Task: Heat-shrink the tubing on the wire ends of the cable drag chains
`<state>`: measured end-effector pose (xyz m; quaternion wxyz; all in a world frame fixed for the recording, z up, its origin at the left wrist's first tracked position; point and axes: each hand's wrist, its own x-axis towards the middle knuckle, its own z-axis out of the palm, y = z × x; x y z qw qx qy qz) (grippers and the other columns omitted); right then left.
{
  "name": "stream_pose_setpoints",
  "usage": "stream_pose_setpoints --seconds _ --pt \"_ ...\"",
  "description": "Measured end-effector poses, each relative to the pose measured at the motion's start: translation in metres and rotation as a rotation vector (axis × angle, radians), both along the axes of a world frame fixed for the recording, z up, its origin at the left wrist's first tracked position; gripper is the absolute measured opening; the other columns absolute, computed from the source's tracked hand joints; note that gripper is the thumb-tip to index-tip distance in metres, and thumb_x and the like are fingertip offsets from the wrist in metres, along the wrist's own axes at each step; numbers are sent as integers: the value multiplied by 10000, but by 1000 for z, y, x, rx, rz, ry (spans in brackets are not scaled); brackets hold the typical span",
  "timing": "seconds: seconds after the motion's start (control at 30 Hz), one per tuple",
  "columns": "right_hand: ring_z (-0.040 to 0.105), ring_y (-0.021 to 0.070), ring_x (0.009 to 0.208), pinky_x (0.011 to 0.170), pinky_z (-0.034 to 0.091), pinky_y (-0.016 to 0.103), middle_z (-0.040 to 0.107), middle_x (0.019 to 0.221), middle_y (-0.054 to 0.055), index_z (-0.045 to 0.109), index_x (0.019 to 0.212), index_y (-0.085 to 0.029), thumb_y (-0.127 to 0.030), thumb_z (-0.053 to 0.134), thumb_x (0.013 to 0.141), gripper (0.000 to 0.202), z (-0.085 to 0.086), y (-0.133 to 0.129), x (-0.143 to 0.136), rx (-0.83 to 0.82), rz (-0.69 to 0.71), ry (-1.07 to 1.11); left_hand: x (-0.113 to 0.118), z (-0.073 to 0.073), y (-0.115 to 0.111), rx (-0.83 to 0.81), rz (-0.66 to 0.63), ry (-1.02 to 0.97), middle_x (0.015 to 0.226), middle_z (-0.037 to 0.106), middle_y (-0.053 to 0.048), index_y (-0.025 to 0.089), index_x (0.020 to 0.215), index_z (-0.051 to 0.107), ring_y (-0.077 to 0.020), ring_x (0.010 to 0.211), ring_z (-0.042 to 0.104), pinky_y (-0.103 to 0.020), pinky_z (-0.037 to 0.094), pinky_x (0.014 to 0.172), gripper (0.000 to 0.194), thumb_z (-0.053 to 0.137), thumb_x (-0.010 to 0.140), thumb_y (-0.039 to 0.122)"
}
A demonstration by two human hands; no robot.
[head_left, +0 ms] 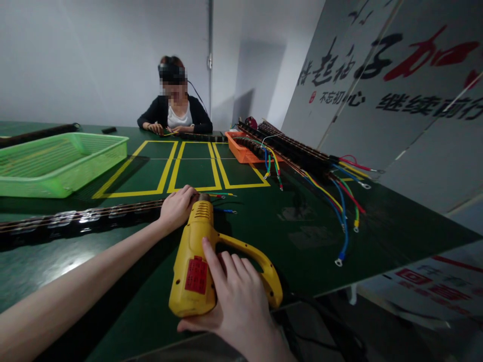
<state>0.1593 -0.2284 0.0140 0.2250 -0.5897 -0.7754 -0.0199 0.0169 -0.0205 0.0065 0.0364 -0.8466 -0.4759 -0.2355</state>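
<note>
Pointing away from the wearer toward the table's far side, the yellow plastic heat gun with a red label [192, 261] has its long axis running from the near edge inward, leaning slightly right; its handle loops out to the right. It is at the near side of the large green table [252, 216], directly in front and to the left of the right hand [239, 296], which touches it. That hand is spread: the index finger lies along the body, the thumb stretches out by the rear end, and the other fingers bend near the handle; whether they grip it I cannot tell.

The left hand [177, 206] is just left of the metal nozzle, its fingers curled together over the right end of a long, dark, ribbed bundle with copper-coloured strands [94, 221]. Its fingertips are hidden. The bundle runs sideways from the left border, and thin coloured wires with ring terminals [228, 211] emerge beyond the nozzle, pointing right.

Farther back are a light-green plastic basket [94, 171], yellow rectangular outlines [162, 173] and an orange perforated basket [245, 155]. Across the table sits a person in a dark jacket [202, 120].
</note>
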Motion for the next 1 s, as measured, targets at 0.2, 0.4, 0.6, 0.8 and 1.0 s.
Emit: stream_pose_setpoints --seconds 0.2,0.4,0.6,0.8,1.0 --pt "612 307 863 762 467 454 640 982 121 272 1490 -164 -898 487 588 1183 6 -1 15 -25 -13 8 -1 -3 3 39 -11 9 1054 621 -67 203 1019 553 -213 948 610 -324 435 794 312 276 965 335" --pt "620 319 932 806 468 450 652 1070 141 294 1475 -160 -877 601 496 1252 7 -4 39 0 -75 -29 -2 -4 4 60 -23 -14 1058 628 -47 197 1006 550 -212 940 621 -326 443 778 289 296 965 328" --pt "629 312 929 799 466 434 660 1085 127 231 1492 -180 -867 610 507 1259 1 -9 60 107 -153 -54 -3 -4 5 33 -29 -9 1084 624 -35 210 1022 545 -203 953 619 -316 441 761 270 308 950 317" --pt "636 308 900 778 475 423 665 1047 134 246 1486 -154 -882 556 552 1224 -1 -11 58 136 -174 -85 -1 -2 3 -19 -3 -11 1100 621 -38 209 1039 554 -211 971 613 -325 439 804 276 327 915 307" --pt "622 328 909 779 483 444 652 1071 146 217 1497 -152 -884 555 552 1242 -6 -10 44 153 -182 -106 -1 -1 2 -31 -28 -46 1099 616 -39 204 1018 571 -206 972 609 -318 433 821 347 260 946 339"
